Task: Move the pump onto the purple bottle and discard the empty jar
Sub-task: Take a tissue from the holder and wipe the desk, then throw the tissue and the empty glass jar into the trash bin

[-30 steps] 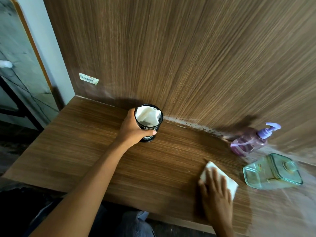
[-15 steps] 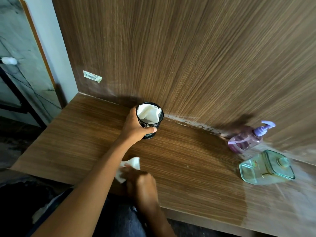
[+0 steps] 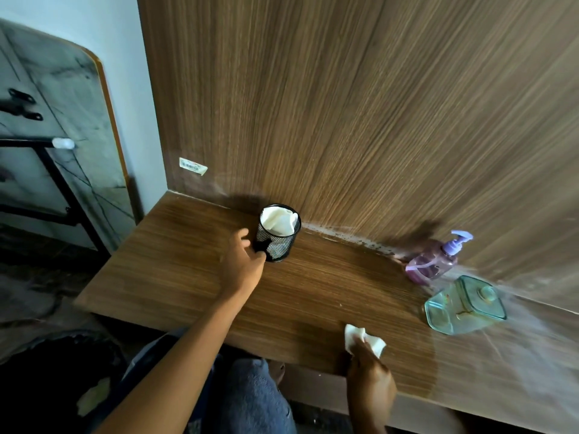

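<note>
The purple bottle (image 3: pixel 430 266) stands by the wooden back panel at the right, with a lilac pump (image 3: pixel 458 242) on top. Just in front of it lies a clear green jar (image 3: pixel 463 306) with a knobbed lid, tipped on the table. My left hand (image 3: pixel 242 264) is at the lower left side of a black mesh cup (image 3: pixel 277 242) stuffed with white tissue; the fingertips touch it and the thumb is off it. My right hand (image 3: pixel 371 380) is at the table's front edge, pinching a crumpled white tissue (image 3: pixel 365 338) against the tabletop.
The wooden table (image 3: pixel 313 296) meets a tall wooden panel at the back, with pale residue along that seam. The right part of the tabletop looks hazy. A black metal frame (image 3: pixel 59 180) stands to the left beyond the table edge. My knee in jeans shows below.
My right hand has swept the tissue from the front left toward the right along the front edge. My left hand has slid down off its hold around the mesh cup.
</note>
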`<state>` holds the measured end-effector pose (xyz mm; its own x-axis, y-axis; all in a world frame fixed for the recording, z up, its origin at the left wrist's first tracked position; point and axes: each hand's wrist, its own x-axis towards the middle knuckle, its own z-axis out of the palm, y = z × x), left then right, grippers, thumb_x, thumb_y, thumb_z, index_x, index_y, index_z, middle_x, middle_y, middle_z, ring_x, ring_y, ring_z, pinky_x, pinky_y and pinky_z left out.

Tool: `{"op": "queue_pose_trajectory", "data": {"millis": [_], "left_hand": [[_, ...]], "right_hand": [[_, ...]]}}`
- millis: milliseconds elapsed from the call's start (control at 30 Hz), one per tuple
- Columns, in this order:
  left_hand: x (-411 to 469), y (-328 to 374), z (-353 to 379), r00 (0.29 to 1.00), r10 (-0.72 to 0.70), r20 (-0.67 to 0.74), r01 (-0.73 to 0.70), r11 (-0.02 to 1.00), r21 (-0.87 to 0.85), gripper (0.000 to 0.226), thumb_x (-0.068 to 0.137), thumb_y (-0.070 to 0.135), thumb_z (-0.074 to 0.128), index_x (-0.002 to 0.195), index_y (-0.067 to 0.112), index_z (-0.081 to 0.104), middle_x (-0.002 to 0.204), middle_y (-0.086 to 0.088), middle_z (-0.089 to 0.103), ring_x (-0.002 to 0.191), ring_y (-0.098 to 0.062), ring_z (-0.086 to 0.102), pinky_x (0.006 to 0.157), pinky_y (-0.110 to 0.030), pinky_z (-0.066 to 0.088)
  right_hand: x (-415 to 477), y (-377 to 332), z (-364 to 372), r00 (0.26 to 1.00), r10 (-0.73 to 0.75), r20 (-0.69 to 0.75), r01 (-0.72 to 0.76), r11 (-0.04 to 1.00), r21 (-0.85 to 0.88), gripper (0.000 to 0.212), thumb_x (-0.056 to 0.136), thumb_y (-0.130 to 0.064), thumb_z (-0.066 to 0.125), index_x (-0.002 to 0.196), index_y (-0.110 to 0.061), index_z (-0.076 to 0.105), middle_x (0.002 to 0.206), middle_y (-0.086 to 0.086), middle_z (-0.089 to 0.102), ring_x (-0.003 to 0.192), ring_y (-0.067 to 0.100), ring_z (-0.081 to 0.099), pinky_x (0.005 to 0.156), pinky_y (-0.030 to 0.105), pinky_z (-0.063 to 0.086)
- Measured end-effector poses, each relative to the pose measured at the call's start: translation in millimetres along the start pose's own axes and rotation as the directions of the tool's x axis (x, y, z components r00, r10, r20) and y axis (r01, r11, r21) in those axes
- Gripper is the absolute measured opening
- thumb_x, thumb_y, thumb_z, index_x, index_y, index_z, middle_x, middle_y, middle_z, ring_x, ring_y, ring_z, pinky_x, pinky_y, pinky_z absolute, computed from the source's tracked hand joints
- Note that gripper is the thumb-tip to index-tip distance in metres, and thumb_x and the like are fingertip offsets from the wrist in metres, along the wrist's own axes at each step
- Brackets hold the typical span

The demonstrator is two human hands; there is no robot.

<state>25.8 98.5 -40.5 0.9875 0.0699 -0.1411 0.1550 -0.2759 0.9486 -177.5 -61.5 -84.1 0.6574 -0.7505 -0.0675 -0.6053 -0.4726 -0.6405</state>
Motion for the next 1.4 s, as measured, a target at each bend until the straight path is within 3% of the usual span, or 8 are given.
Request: {"op": "queue_pose_trajectory", "data": {"millis": [167,267,367,667,900,1133,1233,1400], "left_hand": [[-48,3,0,0.944,0.08,0.321,-0.069,0.997,-0.046,0.023,0.087,-0.002,0.05,0.106,0.004,0.061,0.106,-0.013,0.068,0.086,-0.016,0.059,0.068,-0.016,0.049],[-73,4,-1,0.89,-0.004,0.457,0.046,0.996,-0.08,0.03,0.092,0.0,0.043,0.119,0.002,0.055,0.121,-0.01,0.059,0.105,-0.014,0.053,0.07,-0.005,0.042],[-84,6,-13,0.89,-0.09,0.448,0.177,0.972,-0.156,0.026,0.093,0.008,0.043,0.109,0.017,0.062,0.112,-0.001,0.06,0.099,-0.011,0.056,0.072,-0.025,0.05],[-91,9,-59,0.933,0.077,0.351,0.016,0.967,-0.254,0.032,0.072,-0.002,0.067,0.082,0.028,0.065,0.088,0.008,0.067,0.067,-0.006,0.064,0.058,-0.011,0.046],[-77,7,-81,0.99,0.138,0.018,-0.131,0.972,-0.195,0.027,0.067,0.011,0.075,0.058,0.025,0.054,0.065,0.011,0.061,0.066,-0.004,0.058,0.057,-0.012,0.044],[-67,-3,-132,0.949,0.134,0.285,-0.064,0.968,-0.241,0.038,0.068,0.011,0.076,0.091,0.036,0.059,0.081,0.01,0.059,0.08,-0.007,0.058,0.066,-0.014,0.047],[-61,-16,-176,0.914,0.186,0.361,-0.085,0.956,-0.28,0.038,0.064,0.012,0.081,0.089,0.036,0.066,0.086,0.011,0.069,0.084,-0.004,0.064,0.071,-0.011,0.048],[-47,-57,-248,0.986,0.157,0.06,-0.139,0.961,-0.238,0.027,0.067,0.002,0.078,0.067,0.024,0.063,0.059,0.007,0.064,0.056,0.001,0.058,0.057,-0.017,0.048]], "right_hand": [[-24,-62,21,0.986,0.107,0.13,-0.137,0.959,0.249,0.022,0.082,-0.004,0.064,0.088,-0.021,0.077,0.098,0.009,0.075,0.088,0.025,0.068,0.076,0.026,0.047],[-16,-93,14,0.883,0.281,0.375,-0.468,0.559,0.684,0.023,0.08,0.012,0.056,0.072,-0.006,0.069,0.084,0.015,0.07,0.079,0.026,0.063,0.077,0.041,0.053],[-18,-117,6,0.824,0.199,0.531,-0.564,0.201,0.801,0.026,0.078,0.021,0.042,0.082,0.003,0.061,0.081,0.019,0.064,0.074,0.03,0.059,0.057,0.034,0.053],[-33,-152,4,0.802,0.043,0.596,-0.598,0.041,0.801,0.032,0.08,0.02,0.029,0.085,0.009,0.058,0.088,0.027,0.062,0.081,0.033,0.061,0.053,0.027,0.059],[-56,-172,16,0.847,-0.186,0.498,-0.412,0.362,0.836,0.036,0.081,0.017,0.044,0.103,0.0,0.066,0.095,0.015,0.074,0.087,0.024,0.07,0.073,0.031,0.057],[-70,-208,43,0.958,-0.154,0.244,-0.024,0.8,0.6,0.018,0.085,0.002,0.057,0.089,-0.008,0.072,0.082,0.011,0.072,0.062,0.012,0.065,0.059,0.027,0.056],[-85,-233,66,0.95,-0.229,0.21,0.1,0.865,0.491,0.018,0.083,0.002,0.057,0.084,-0.01,0.07,0.09,0.012,0.07,0.081,0.024,0.068,0.076,0.041,0.057],[-143,-270,111,0.787,-0.356,0.505,0.062,0.859,0.509,0.033,0.079,0.009,0.053,0.08,-0.015,0.075,0.092,0.01,0.073,0.086,0.022,0.069,0.084,0.037,0.056]]}}
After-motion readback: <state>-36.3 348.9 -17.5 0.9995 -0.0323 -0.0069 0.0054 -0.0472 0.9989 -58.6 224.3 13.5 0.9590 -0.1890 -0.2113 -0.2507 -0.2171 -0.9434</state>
